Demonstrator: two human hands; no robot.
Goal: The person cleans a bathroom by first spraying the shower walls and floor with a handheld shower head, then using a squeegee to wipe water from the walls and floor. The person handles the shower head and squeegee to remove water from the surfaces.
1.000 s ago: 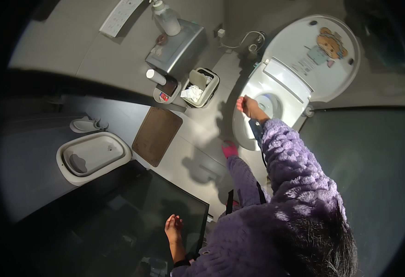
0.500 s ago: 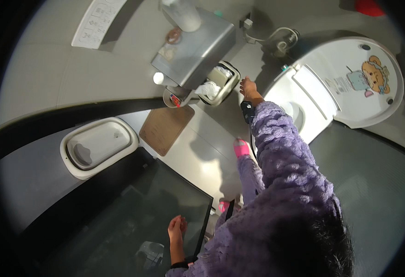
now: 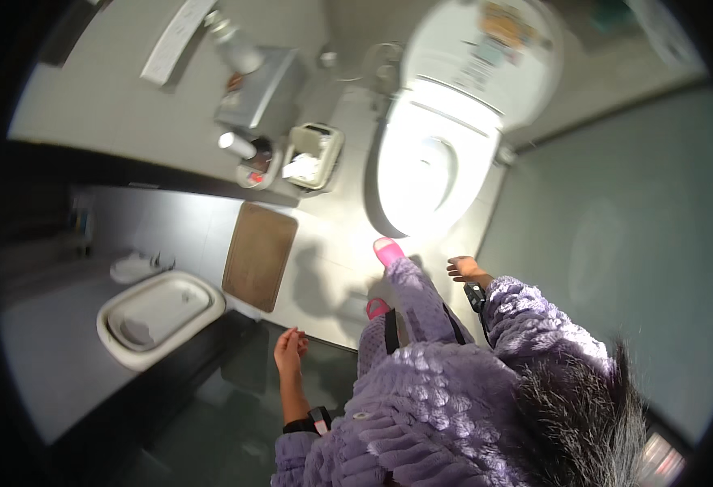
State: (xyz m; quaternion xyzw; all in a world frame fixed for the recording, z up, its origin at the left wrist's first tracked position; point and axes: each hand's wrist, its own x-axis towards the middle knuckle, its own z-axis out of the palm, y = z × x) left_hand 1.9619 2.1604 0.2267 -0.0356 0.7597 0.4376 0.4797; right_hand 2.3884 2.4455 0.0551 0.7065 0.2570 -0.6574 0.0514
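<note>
My right hand (image 3: 464, 269) hangs beside my body, fingers stretched out and holding nothing. It is nearest the white toilet (image 3: 397, 174), which stands ahead with its bowl uncovered and its lid (image 3: 527, 77) raised. A cartoon animal decorates that lid. Lower and to the left, my left hand (image 3: 291, 345) is held up in the air, loosely bent with fingers slightly apart and nothing visible in it. Black bands circle both wrists. Pink slippers (image 3: 388, 251) are on my feet, on the light tiled floor.
A small bin (image 3: 336, 150) with crumpled tissue stands left of the toilet, near a silver box (image 3: 271, 93) on the wall. A brown mat (image 3: 261, 256) lies by the white washbasin (image 3: 214, 302). A greenish glass panel (image 3: 600, 235) is at the right.
My right hand has come back from beside the toilet toward my body. My left hand appears higher in view. The view has turned, bringing the toilet straight ahead.
</note>
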